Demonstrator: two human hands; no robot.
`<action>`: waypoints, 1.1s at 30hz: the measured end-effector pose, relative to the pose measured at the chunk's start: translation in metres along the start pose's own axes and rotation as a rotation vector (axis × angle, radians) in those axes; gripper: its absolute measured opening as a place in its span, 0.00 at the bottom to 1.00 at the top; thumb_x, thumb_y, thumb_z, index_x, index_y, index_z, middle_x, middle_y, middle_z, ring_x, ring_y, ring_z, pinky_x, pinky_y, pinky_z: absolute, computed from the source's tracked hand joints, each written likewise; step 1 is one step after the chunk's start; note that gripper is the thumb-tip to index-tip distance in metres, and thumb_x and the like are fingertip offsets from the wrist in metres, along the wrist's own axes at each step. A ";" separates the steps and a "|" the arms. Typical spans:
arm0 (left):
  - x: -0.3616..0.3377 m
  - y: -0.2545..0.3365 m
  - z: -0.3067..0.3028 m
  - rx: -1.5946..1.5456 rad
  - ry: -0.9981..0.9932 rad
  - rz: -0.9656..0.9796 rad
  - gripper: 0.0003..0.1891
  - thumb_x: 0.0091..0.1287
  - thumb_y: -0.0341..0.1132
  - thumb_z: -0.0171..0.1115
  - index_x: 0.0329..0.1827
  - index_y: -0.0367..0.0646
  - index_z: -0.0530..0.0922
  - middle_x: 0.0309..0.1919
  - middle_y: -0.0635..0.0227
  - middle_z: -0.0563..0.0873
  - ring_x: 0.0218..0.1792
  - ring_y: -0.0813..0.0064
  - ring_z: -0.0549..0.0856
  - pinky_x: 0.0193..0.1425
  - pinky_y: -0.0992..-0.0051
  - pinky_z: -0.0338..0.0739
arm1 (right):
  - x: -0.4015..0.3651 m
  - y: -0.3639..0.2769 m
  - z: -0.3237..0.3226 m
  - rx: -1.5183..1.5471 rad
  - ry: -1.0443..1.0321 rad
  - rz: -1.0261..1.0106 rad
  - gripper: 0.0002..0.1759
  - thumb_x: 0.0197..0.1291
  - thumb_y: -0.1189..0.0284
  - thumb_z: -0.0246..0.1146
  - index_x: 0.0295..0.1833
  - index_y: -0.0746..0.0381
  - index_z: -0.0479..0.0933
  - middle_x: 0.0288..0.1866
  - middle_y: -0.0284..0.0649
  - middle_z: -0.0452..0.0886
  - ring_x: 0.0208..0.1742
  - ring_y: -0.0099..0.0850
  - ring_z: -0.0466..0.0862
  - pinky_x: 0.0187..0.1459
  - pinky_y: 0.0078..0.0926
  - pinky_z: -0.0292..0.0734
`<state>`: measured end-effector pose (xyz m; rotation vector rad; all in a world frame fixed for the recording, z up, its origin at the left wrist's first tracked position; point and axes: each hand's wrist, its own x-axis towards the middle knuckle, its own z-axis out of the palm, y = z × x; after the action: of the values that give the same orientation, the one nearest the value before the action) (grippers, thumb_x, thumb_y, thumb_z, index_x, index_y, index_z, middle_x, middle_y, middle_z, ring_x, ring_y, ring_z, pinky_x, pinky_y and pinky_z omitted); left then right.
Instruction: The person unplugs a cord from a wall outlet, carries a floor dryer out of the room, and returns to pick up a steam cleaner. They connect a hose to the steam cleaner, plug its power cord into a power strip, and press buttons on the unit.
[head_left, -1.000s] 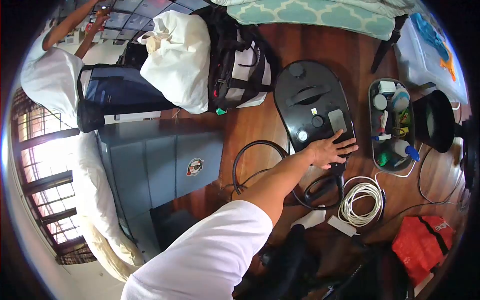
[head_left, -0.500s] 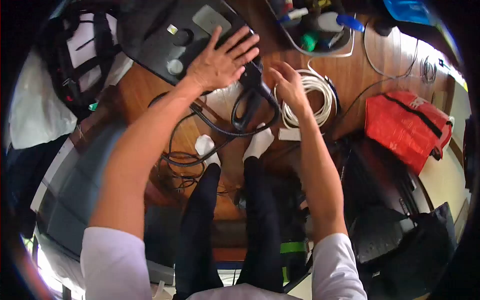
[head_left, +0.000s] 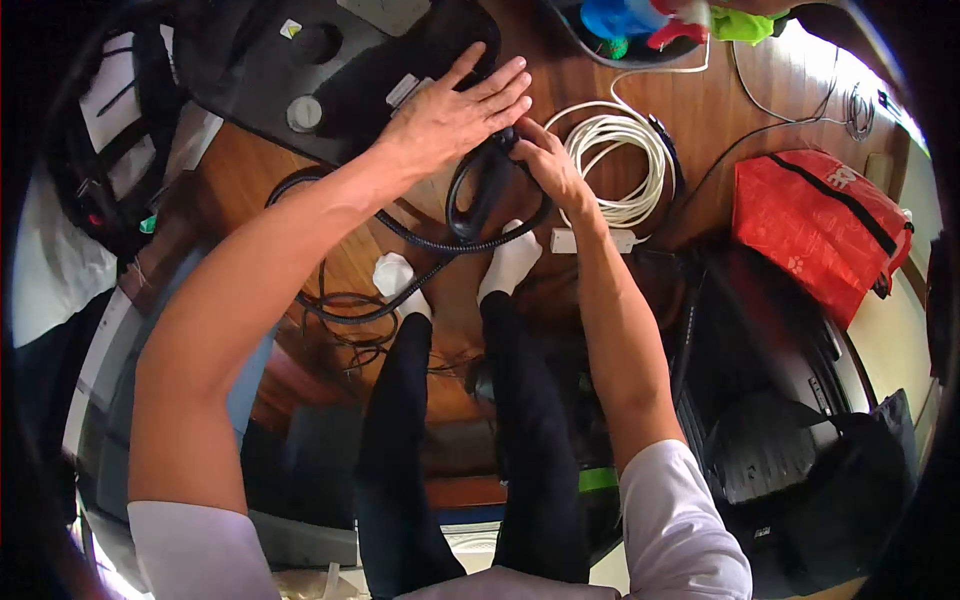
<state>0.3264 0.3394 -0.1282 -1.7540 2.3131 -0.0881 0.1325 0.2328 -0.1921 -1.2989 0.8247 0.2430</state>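
Observation:
A large black appliance (head_left: pixel 250 90) with a round light cap and a warning sticker lies on the floor at the upper left. My left hand (head_left: pixel 455 115) rests flat on its right end, fingers stretched out. A black corrugated hose (head_left: pixel 400 235) loops down from that end past my feet. My right hand (head_left: pixel 550 165) is closed on the hose's dark end, beside the appliance; my fingers partly hide the joint. Below my hands hangs a black handle-like loop (head_left: pixel 487 200). Right of my right hand lies a coiled white cable (head_left: pixel 640 160).
A white power strip (head_left: pixel 590 241) lies under the coil. A red bag (head_left: pixel 815 225) stands at right, with a black bag (head_left: pixel 820 490) below it. A bin (head_left: pixel 640 58) with colourful items is at the top. A backpack (head_left: pixel 120 140) sits at left. Thin black cords (head_left: pixel 350 320) lie near my feet.
My right hand has moved left and closed on the hose end. My left hand stays spread on the appliance. The view has shifted, so the appliance and bin appear higher.

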 end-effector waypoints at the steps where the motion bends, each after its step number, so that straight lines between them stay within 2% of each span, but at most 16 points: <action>1: 0.002 0.006 0.011 0.028 -0.002 0.021 0.34 0.64 0.45 0.66 0.75 0.54 0.72 0.81 0.69 0.64 0.84 0.67 0.55 0.84 0.39 0.45 | -0.001 0.001 -0.001 -0.012 -0.024 -0.024 0.34 0.61 0.68 0.62 0.72 0.72 0.70 0.59 0.48 0.85 0.64 0.36 0.80 0.69 0.31 0.70; 4: 0.003 0.006 0.012 -0.123 -0.029 0.006 0.26 0.67 0.44 0.62 0.70 0.52 0.77 0.79 0.71 0.67 0.84 0.67 0.57 0.84 0.39 0.44 | -0.004 -0.007 -0.002 -0.087 -0.036 0.025 0.35 0.66 0.63 0.67 0.73 0.71 0.70 0.60 0.48 0.85 0.61 0.35 0.81 0.66 0.29 0.73; 5: 0.003 0.002 0.009 -0.120 0.086 0.009 0.27 0.62 0.46 0.67 0.65 0.53 0.80 0.77 0.75 0.69 0.84 0.69 0.56 0.83 0.35 0.45 | -0.002 -0.003 -0.001 -0.112 -0.037 -0.012 0.37 0.67 0.57 0.70 0.73 0.69 0.70 0.60 0.48 0.85 0.59 0.33 0.82 0.64 0.29 0.75; 8: -0.006 -0.018 -0.012 -0.277 -0.017 0.010 0.32 0.54 0.49 0.74 0.65 0.58 0.81 0.78 0.78 0.67 0.84 0.68 0.54 0.80 0.29 0.47 | -0.007 0.005 0.005 -0.013 0.014 -0.049 0.37 0.68 0.56 0.70 0.72 0.69 0.71 0.60 0.47 0.85 0.61 0.30 0.81 0.65 0.30 0.74; 10: -0.011 -0.037 -0.023 -0.315 0.048 -0.010 0.32 0.52 0.53 0.78 0.63 0.63 0.82 0.77 0.81 0.69 0.84 0.65 0.54 0.77 0.25 0.51 | -0.005 0.011 0.003 -0.056 0.010 -0.003 0.36 0.69 0.54 0.69 0.72 0.67 0.72 0.61 0.48 0.85 0.62 0.33 0.82 0.65 0.32 0.74; 12: -0.019 -0.050 -0.026 -0.331 0.083 -0.020 0.44 0.47 0.60 0.78 0.72 0.66 0.74 0.85 0.54 0.50 0.84 0.38 0.47 0.73 0.18 0.42 | -0.007 0.007 0.005 -0.160 0.034 -0.071 0.34 0.70 0.53 0.67 0.72 0.64 0.72 0.60 0.52 0.85 0.64 0.38 0.83 0.66 0.34 0.74; 13: -0.024 -0.051 -0.023 -0.354 0.057 -0.098 0.53 0.41 0.64 0.80 0.77 0.69 0.69 0.85 0.50 0.49 0.83 0.35 0.47 0.73 0.17 0.42 | -0.007 0.005 0.007 -0.158 0.037 -0.067 0.34 0.70 0.53 0.67 0.72 0.64 0.72 0.60 0.52 0.85 0.64 0.38 0.83 0.66 0.34 0.74; 14: -0.024 -0.052 -0.022 -0.354 0.058 -0.095 0.53 0.41 0.64 0.80 0.77 0.69 0.69 0.85 0.50 0.49 0.83 0.35 0.47 0.73 0.17 0.42 | -0.006 0.003 0.010 -0.229 0.065 -0.072 0.35 0.69 0.51 0.67 0.71 0.64 0.73 0.58 0.53 0.86 0.61 0.42 0.85 0.63 0.37 0.76; 16: -0.024 -0.050 -0.021 -0.407 -0.029 -0.246 0.65 0.36 0.68 0.81 0.82 0.70 0.59 0.85 0.45 0.46 0.83 0.34 0.47 0.73 0.17 0.43 | -0.006 0.000 0.014 -0.368 0.124 -0.071 0.37 0.67 0.46 0.66 0.70 0.62 0.74 0.54 0.56 0.87 0.56 0.50 0.87 0.58 0.41 0.80; 17: -0.024 -0.049 -0.021 -0.474 0.069 -0.247 0.73 0.32 0.71 0.81 0.85 0.66 0.50 0.85 0.42 0.44 0.83 0.33 0.46 0.73 0.17 0.43 | -0.004 0.001 0.015 -0.429 0.175 -0.113 0.40 0.63 0.40 0.67 0.66 0.63 0.76 0.47 0.56 0.88 0.50 0.54 0.88 0.51 0.45 0.81; 21: -0.023 -0.051 -0.021 -0.488 0.044 -0.239 0.74 0.34 0.71 0.81 0.85 0.55 0.51 0.85 0.43 0.42 0.83 0.33 0.46 0.74 0.18 0.43 | 0.002 -0.007 0.017 -0.594 0.199 -0.086 0.43 0.57 0.35 0.69 0.59 0.65 0.77 0.36 0.56 0.87 0.42 0.57 0.88 0.43 0.48 0.81; 23: -0.024 -0.050 -0.018 -0.470 0.047 -0.233 0.75 0.34 0.70 0.82 0.85 0.51 0.51 0.85 0.42 0.43 0.83 0.32 0.47 0.74 0.18 0.43 | 0.000 -0.015 0.015 -0.575 0.167 -0.039 0.43 0.57 0.35 0.69 0.59 0.65 0.78 0.36 0.56 0.87 0.42 0.57 0.88 0.43 0.48 0.81; 25: -0.024 -0.049 -0.017 -0.475 0.064 -0.229 0.73 0.36 0.70 0.81 0.85 0.50 0.51 0.85 0.42 0.44 0.83 0.32 0.47 0.74 0.18 0.42 | -0.002 -0.016 0.015 -0.559 0.134 0.014 0.43 0.56 0.36 0.70 0.58 0.66 0.78 0.36 0.56 0.87 0.42 0.57 0.88 0.44 0.48 0.81; 28: -0.021 -0.050 -0.018 -0.447 0.074 -0.224 0.70 0.40 0.71 0.79 0.85 0.49 0.53 0.85 0.42 0.45 0.83 0.32 0.48 0.74 0.19 0.42 | 0.007 0.000 0.019 -0.568 0.185 -0.037 0.43 0.55 0.37 0.71 0.58 0.67 0.79 0.35 0.56 0.87 0.42 0.56 0.88 0.44 0.48 0.81; 30: -0.023 -0.049 -0.019 -0.422 0.056 -0.219 0.68 0.42 0.72 0.77 0.85 0.50 0.54 0.85 0.42 0.46 0.83 0.31 0.48 0.74 0.19 0.43 | 0.010 -0.002 0.024 -0.606 0.275 -0.155 0.39 0.56 0.40 0.74 0.55 0.66 0.79 0.32 0.55 0.86 0.37 0.53 0.88 0.40 0.46 0.80; 33: -0.020 -0.049 -0.019 -0.407 0.050 -0.228 0.61 0.45 0.72 0.75 0.83 0.56 0.61 0.85 0.41 0.47 0.83 0.31 0.49 0.74 0.20 0.44 | 0.006 -0.021 0.020 -0.606 0.204 -0.064 0.38 0.55 0.45 0.74 0.58 0.67 0.80 0.36 0.57 0.88 0.42 0.54 0.89 0.44 0.47 0.82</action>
<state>0.3733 0.3430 -0.0976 -2.2262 2.2738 0.3270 0.1566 0.2432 -0.1793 -1.9396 0.9160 0.3284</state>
